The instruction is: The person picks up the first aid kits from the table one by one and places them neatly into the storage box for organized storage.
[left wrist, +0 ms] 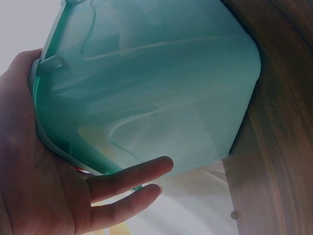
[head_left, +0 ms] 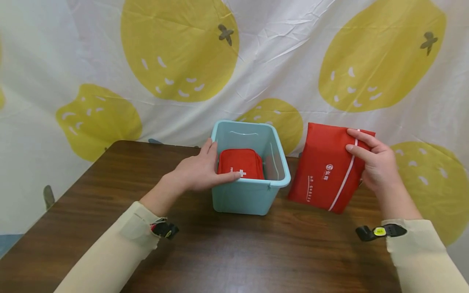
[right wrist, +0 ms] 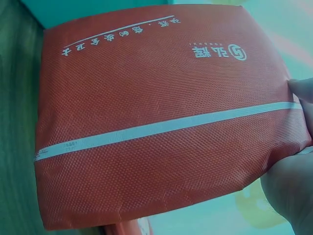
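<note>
A light blue plastic bin (head_left: 239, 199) stands on the table. In it sits a red first aid pouch (head_left: 239, 158) with a white cross. My left hand (head_left: 198, 169) rests at the bin's left near corner, thumb along the front rim. In the left wrist view, two straight fingers (left wrist: 132, 178) reach along the outside of the bin wall. To the right of the bin, my right hand (head_left: 379, 162) pinches a flat red fabric bag (head_left: 326, 167) by its upper right edge. White lettering and a pale stripe show on the bag, which is tilted.
The dark wooden table (head_left: 256, 252) runs back to a white curtain (head_left: 271, 53) printed with yellow fruit. Below the bag's edge in the right wrist view, a small red and white piece (right wrist: 129, 227) peeks out.
</note>
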Demonstrator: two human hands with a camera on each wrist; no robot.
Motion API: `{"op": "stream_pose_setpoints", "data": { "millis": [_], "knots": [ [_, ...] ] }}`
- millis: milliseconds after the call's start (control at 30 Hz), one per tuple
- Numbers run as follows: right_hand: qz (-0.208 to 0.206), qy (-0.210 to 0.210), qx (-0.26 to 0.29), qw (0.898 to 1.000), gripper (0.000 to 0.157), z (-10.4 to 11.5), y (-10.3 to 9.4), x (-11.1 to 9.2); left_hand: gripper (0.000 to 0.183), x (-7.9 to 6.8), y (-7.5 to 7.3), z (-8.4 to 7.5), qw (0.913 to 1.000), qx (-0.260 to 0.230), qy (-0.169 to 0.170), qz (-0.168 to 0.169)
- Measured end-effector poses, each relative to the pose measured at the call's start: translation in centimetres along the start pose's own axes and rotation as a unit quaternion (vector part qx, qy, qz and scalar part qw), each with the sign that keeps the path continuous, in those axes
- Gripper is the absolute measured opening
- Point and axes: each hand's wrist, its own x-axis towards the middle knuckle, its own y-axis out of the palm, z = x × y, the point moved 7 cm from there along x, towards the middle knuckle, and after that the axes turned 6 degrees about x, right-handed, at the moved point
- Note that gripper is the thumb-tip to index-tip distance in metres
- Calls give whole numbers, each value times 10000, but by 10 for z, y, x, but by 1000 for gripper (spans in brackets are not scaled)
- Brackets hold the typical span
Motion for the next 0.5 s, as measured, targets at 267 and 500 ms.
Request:
{"op": "stream_pose_setpoints", "data": {
  "millis": [267,500],
  "knots": [
    [-172,-445,343,9983,47,22,4,0,129,0,0,1,9999,101,-18,-104],
    [-318,-796,546,9948,42,41,4,-2,129,0,0,1,9999,93,-19,-120]
  ]
}}
